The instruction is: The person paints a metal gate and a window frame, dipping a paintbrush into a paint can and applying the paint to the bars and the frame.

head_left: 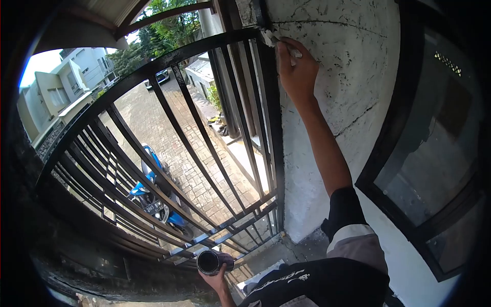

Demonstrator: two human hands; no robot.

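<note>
My right hand [300, 71] is raised to the top corner of the black metal gate [204, 43], its fingers closed round a small paintbrush [268, 38]. The brush's pale end touches or nearly touches the spot where the top rail meets the white wall [332, 66]; the fingers hide most of its handle. Low down, near the bottom of the bars, my left hand [216, 279] grips a dark paint can [209, 262]. The can's round mouth faces me and looks dark inside, so its contents cannot be made out.
Cracks and dark specks mark the wall. On the right is a dark-framed window [424, 153]. Beyond the bars, a blue motorcycle [158, 197] stands on the paved driveway [148, 120], with a car [159, 78] farther off. A dark low wall [102, 261] lies at lower left.
</note>
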